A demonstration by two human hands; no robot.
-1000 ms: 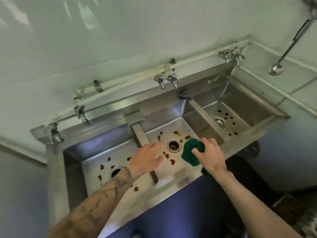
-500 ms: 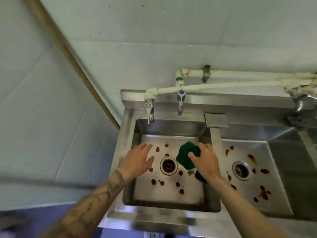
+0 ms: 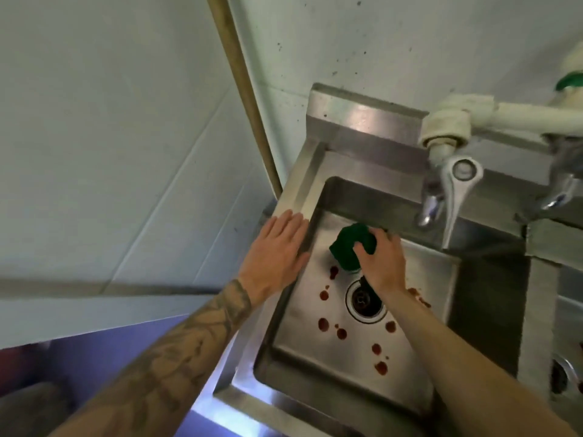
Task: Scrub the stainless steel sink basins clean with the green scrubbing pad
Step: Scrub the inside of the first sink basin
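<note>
Scrub underway: right grip (image 3: pixel 381 263) clutches crumpled green scrubbing pad (image 3: pixel 348 246) in stainless steel basin (image 3: pixel 315 361); left grip (image 3: pixel 274 250) flat on rim. Next, likely: press over red-brown spots (image 3: pixel 323 324).

Near and left of the drain (image 3: pixel 366 302), the basin (image 3: pixel 298 351) floor lies open. Behind the drain, the right hand (image 3: pixel 383 263) and green pad (image 3: pixel 347 247) fill the back corner under the overhanging tap (image 3: pixel 457 190). To the drain's right, a divider (image 3: pixel 538 310) apparently blocks passage.
</note>
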